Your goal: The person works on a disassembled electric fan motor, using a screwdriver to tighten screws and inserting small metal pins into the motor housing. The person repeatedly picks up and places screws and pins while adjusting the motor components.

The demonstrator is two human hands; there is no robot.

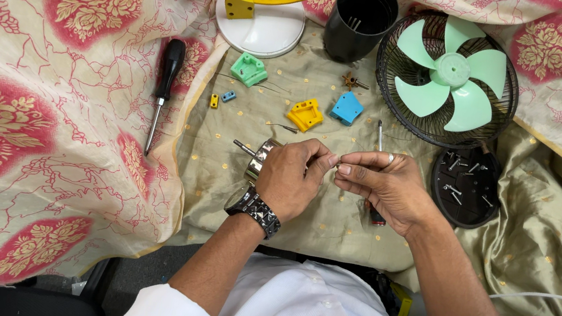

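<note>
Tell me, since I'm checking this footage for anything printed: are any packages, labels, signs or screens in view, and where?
None in view. The left hand and right hand meet over loose parts only: a green fan blade, a black cup, coloured plastic pieces, a screwdriver.

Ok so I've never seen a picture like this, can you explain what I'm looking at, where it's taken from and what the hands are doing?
This is one picture from a camera worn on a person's head, looking down at their own two bare hands over a cloth-covered surface.

The left hand, with a wristwatch, and the right hand meet fingertip to fingertip, pinching something too small to make out. A silvery metal part with a shaft lies under the left hand.

Around them lie a black-handled screwdriver, small green, yellow and blue plastic pieces, a black cup, a fan with pale green blades in a black cage, and a black lid holding screws.
</note>
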